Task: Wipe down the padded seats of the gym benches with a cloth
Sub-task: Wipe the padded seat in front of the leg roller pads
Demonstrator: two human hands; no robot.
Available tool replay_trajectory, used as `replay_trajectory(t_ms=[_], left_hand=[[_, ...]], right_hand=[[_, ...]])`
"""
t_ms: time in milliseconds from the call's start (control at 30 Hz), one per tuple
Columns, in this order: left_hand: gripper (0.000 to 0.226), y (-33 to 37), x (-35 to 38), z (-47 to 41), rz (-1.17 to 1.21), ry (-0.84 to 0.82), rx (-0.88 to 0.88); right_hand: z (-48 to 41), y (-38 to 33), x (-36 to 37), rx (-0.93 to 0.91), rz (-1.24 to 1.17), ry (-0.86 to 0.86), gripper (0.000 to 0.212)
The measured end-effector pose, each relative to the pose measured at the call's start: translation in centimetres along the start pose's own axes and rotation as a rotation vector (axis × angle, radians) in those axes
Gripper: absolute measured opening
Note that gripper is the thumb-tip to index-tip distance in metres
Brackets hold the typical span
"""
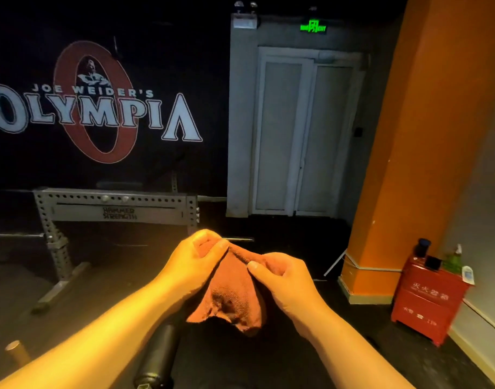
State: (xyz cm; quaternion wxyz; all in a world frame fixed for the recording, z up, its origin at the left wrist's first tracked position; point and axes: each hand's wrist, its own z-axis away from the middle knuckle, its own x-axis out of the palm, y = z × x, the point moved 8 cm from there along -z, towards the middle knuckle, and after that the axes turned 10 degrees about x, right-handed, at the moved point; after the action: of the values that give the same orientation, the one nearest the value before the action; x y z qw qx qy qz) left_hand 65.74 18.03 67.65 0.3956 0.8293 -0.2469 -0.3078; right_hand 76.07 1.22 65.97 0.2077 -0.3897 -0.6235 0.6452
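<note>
A rust-red cloth (231, 297) hangs between my two hands at chest height in the head view. My left hand (194, 261) pinches its upper left corner. My right hand (283, 284) grips the upper right edge with thumb on top. The cloth's lower part droops free. Below it a black padded roller (159, 355) of a bench shows in the dark; the bench seat itself is too dark to make out.
A grey steel rack frame (114, 211) with a barbell stands at the left. An orange pillar (409, 164) rises at the right, with a red fire-extinguisher cabinet (426, 301) beside it. White double doors (297, 136) lie ahead. The floor is dark.
</note>
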Motion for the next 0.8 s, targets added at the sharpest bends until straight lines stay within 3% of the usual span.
replay_trajectory(t_ms=[100, 267, 533, 667, 800], left_hand=[[0.012, -1.7, -0.2, -1.2, -0.019, 0.010, 0.006], [0.007, -4.1, 0.3, -2.4, -0.044, -0.104, -0.022], [0.019, -7.8, -1.5, -2.1, 0.114, -0.114, -0.128], [0.059, -10.9, -0.9, 0.3, 0.199, -0.142, -0.280], [0.050, -12.5, -1.4, 1.4, 0.088, -0.049, -0.226]], right_hand=[[-1.8, 0.7, 1.1, -0.006, 0.217, 0.042, 0.004], [-3.4, 1.6, 4.2, 0.017, 0.551, -0.049, 0.009], [-5.6, 2.4, 8.3, -0.064, 0.434, -0.073, 0.017], [-5.6, 3.4, 9.0, -0.090, 0.305, -0.041, 0.014], [-5.9, 5.1, 9.7, -0.061, 0.383, -0.099, 0.011]])
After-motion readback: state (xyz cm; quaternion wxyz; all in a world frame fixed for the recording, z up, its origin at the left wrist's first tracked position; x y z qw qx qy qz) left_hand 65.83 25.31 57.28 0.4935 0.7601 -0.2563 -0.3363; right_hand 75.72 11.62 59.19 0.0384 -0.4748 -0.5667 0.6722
